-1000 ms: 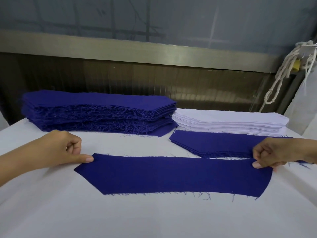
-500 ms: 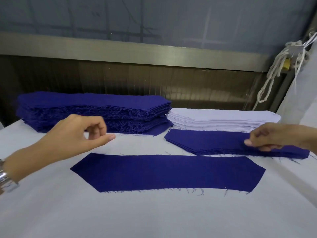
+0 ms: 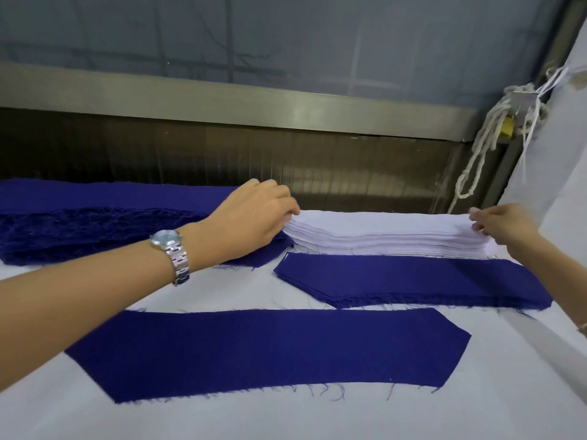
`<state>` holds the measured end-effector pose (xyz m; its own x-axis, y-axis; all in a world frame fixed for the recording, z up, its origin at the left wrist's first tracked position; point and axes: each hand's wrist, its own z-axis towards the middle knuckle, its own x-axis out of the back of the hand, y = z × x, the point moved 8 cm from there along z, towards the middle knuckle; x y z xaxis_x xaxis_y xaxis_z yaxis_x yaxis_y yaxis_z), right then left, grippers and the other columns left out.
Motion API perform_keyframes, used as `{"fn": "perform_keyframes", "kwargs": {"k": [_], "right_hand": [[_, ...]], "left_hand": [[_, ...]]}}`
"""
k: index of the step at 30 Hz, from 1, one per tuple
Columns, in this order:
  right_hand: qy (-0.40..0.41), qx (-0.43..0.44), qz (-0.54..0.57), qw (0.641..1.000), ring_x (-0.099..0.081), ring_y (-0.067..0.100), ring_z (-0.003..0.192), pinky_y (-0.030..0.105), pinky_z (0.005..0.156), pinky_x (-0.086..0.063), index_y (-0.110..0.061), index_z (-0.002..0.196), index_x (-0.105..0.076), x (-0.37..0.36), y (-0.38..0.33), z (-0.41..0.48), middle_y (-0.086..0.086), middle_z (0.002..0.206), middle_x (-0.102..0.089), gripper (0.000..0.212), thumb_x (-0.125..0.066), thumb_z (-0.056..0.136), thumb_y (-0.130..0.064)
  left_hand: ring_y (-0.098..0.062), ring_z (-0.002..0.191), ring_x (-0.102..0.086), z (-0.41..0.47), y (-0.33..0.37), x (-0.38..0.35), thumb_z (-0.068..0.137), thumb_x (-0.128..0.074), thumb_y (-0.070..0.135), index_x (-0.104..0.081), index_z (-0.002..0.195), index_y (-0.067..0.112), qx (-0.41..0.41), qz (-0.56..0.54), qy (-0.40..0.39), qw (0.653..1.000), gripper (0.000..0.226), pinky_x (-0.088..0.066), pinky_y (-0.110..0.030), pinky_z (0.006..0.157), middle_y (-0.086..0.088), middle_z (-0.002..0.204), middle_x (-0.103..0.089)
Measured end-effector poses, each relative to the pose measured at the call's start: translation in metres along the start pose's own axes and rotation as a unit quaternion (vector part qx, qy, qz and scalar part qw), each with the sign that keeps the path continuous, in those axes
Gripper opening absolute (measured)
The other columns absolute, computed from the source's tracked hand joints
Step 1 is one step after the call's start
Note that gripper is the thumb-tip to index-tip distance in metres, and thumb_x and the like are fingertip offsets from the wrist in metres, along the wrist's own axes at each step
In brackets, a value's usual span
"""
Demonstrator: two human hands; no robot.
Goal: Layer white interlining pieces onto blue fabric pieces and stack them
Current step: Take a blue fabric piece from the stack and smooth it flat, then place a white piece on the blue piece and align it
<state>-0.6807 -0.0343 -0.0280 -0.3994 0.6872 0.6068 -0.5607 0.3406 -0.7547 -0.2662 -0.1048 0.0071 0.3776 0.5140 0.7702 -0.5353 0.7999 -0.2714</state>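
Lower centre, flat on the white table (image 3: pixel 286 420): one blue fabric piece (image 3: pixel 266 350), bare, frayed along its near edge. Just beyond, centre right: a low blue stack (image 3: pixel 413 277). Directly behind that, the white interlining pile (image 3: pixel 381 233).

At the pile's right end, the right hand (image 3: pixel 502 227), pinching the topmost layers between thumb and fingertips. At the left end, the left hand (image 3: pixel 254 214), wristwatch (image 3: pixel 171 249) on the arm, fingers curled down onto the pointed tip; impossible to tell whether gripping a sheet or only touching. Upper left, the tall blue stack (image 3: pixel 95 217).

Probably about to lift off one interlining. Peel a single sheet only. Raise both ends together and keep it taut. Lower it point over point onto the bare piece, then smooth until the edges sit flush.
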Motion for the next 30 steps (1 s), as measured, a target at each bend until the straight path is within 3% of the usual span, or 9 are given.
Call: {"fn": "perform_keyframes", "kwargs": {"k": [3, 7, 14, 23, 28, 30], "right_hand": [[0.05, 0.019, -0.059, 0.997, -0.057, 0.038, 0.089, 0.045, 0.086, -0.046, 0.007, 0.097, -0.07, 0.004, 0.015, 0.018, 0.026, 0.102, -0.068, 0.041, -0.056, 0.102, -0.031], [0.068, 0.022, -0.12, 0.99, -0.059, 0.046, 0.108, 0.047, 0.095, -0.046, 0.003, 0.114, -0.072, 0.004, 0.031, 0.04, 0.025, 0.117, -0.068, 0.038, -0.056, 0.101, -0.029], [0.064, 0.019, -0.201, 0.977, -0.06, 0.046, 0.109, 0.043, 0.095, -0.046, -0.002, 0.111, -0.075, 0.0, 0.035, 0.06, 0.026, 0.117, -0.068, 0.037, -0.055, 0.102, -0.031], [0.059, 0.024, -0.225, 0.972, -0.063, 0.043, 0.097, 0.039, 0.083, -0.048, 0.0, 0.1, -0.078, 0.001, 0.033, 0.063, 0.023, 0.104, -0.072, 0.037, -0.065, 0.096, -0.034], [0.081, 0.044, -0.211, 0.973, -0.053, 0.031, 0.071, 0.033, 0.071, -0.043, -0.002, 0.089, -0.08, 0.003, 0.032, 0.065, 0.02, 0.091, -0.074, 0.034, -0.069, 0.094, -0.035], [0.089, 0.056, -0.208, 0.972, -0.05, 0.028, 0.072, 0.032, 0.071, -0.04, -0.006, 0.09, -0.08, 0.003, 0.031, 0.065, 0.018, 0.093, -0.074, 0.03, -0.069, 0.093, -0.033]], "left_hand": [[-0.017, 0.109, -0.055, 0.025, 0.005, -0.023, 0.105, -0.047, 0.019, -0.059, 0.132, 0.023, -0.012, 0.053, -0.03, 0.998, 0.03, -0.038, -0.029, 0.086, 0.003, 0.125, -0.062], [-0.017, 0.11, -0.056, 0.049, 0.006, -0.05, 0.104, -0.048, 0.018, -0.057, 0.129, 0.022, -0.001, 0.129, -0.093, 0.987, 0.027, -0.04, -0.03, 0.089, 0.002, 0.122, -0.064], [-0.02, 0.104, -0.057, 0.07, -0.003, -0.074, 0.098, -0.053, 0.01, -0.066, 0.111, 0.022, 0.028, 0.202, -0.179, 0.962, 0.022, -0.029, -0.029, 0.079, 0.001, 0.108, -0.068], [-0.017, 0.084, -0.056, 0.076, -0.016, -0.089, 0.099, -0.05, 0.018, -0.062, 0.083, 0.025, 0.08, 0.108, -0.196, 0.971, 0.021, -0.034, -0.029, 0.08, 0.002, 0.086, -0.064], [-0.016, 0.091, -0.065, 0.077, -0.025, -0.09, 0.099, -0.057, 0.028, -0.074, 0.101, 0.02, 0.121, 0.023, -0.2, 0.972, 0.019, -0.047, -0.032, 0.088, 0.003, 0.097, -0.072], [-0.016, 0.092, -0.067, 0.076, -0.029, -0.09, 0.097, -0.061, 0.031, -0.076, 0.104, 0.019, 0.136, -0.002, -0.202, 0.97, 0.02, -0.053, -0.032, 0.086, 0.002, 0.1, -0.073]]}}
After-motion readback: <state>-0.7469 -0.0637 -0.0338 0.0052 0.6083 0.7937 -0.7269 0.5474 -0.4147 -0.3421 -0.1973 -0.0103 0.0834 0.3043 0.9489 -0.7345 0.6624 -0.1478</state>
